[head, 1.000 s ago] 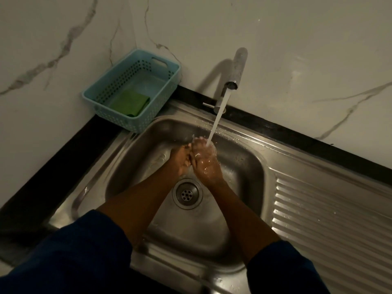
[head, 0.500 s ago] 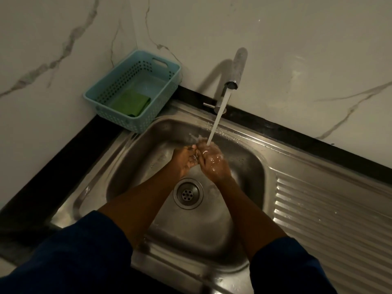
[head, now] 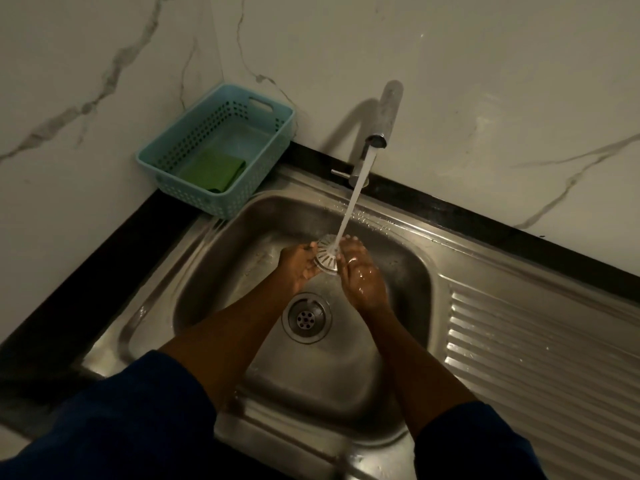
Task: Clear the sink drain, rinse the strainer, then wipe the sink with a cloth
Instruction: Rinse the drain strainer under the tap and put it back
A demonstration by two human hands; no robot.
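Observation:
A round metal strainer (head: 326, 254) is held tilted between both my hands over the steel sink basin (head: 221, 271), right under the running water stream (head: 353, 202) from the tap (head: 384, 123). My left hand (head: 299, 268) grips its left rim and my right hand (head: 360, 275) holds its right rim, wet with water. Below the hands the open drain (head: 305, 317) shows its holes. A folded green cloth (head: 213, 169) lies in the light blue basket (head: 180, 147).
The basket stands on the black counter strip in the back left corner against marble walls. A ribbed steel draining board (head: 536, 358) extends right of the basin. The tap lever (head: 341, 173) sticks out left of the tap base.
My hands have parted a little, and the strainer now shows plainly between them under the water; before they were pressed together rubbing it.

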